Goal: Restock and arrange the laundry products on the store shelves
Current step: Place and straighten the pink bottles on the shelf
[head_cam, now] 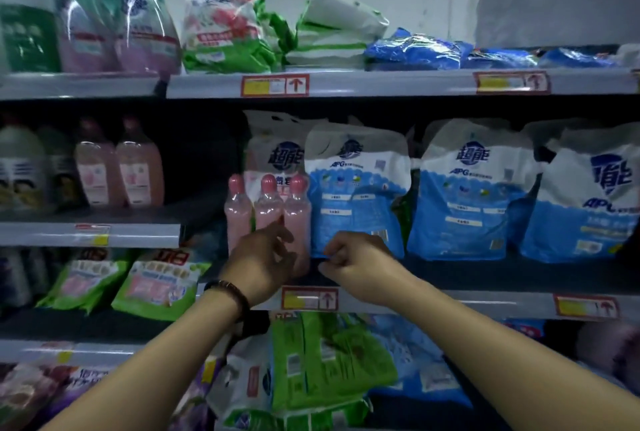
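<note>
Mid-task, by my reading. Your left hand (263,257): fingers loosely spread against the three pink bottles (268,215), which stand upright at the shelf (450,304) front. Your right hand (356,259): fingers curled at the lower corner of the blue bag (356,202) just above them; whether they pinch it, cannot tell. Below your fingers, green bags (329,361) lie jumbled, likely still to arrange.

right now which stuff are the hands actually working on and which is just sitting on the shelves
In hand: three pink bottles, touched by the left hand; blue bag, its bottom edge pinched by the right hand.
Just there: green packs up top; larger pink bottles far left; price tag.
</note>
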The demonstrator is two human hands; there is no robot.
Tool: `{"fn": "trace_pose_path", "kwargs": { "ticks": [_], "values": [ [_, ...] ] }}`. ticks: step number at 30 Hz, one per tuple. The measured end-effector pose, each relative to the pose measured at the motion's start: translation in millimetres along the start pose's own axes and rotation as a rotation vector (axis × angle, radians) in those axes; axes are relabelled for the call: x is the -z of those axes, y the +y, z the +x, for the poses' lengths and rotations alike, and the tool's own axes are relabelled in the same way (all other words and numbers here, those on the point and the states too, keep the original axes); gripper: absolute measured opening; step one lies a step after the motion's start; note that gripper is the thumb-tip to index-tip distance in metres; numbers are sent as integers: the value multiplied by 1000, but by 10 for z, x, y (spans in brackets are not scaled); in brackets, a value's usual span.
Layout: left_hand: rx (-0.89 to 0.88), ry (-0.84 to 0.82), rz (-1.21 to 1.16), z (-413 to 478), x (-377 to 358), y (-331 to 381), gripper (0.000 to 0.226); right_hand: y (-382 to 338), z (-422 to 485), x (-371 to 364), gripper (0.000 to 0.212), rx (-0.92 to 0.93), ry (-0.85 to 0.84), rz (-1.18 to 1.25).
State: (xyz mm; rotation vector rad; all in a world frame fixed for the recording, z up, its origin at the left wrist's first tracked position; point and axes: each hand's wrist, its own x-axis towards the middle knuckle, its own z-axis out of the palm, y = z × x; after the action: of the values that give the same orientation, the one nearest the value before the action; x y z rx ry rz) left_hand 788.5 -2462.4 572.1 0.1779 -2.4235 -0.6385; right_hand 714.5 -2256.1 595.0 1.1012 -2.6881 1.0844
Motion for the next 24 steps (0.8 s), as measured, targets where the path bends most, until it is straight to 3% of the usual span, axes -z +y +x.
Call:
{"fn": "trace_pose_path", "kwargs": {
  "ticks": [5,10,15,20,22,24],
  "values": [
    [73,125,52,232,132,-16,50,-279,595,-151,45,24,99,38],
    [185,66,130,478,199,-96,72,-357,919,-278,68,21,186,49],
    [198,-12,127,473,179,-112,77,-396,1018,-370,80,-35,210,74],
    [106,257,128,491,363,-336,55,-578,1031,-308,74,201,479,-274],
    [71,379,181,556,459,-419,49,-704,1106,-302,70,268,452,-391],
    [94,430,308,657,519,-497,58,-806,1194,-329,65,302,402,-472]
  ]
}}
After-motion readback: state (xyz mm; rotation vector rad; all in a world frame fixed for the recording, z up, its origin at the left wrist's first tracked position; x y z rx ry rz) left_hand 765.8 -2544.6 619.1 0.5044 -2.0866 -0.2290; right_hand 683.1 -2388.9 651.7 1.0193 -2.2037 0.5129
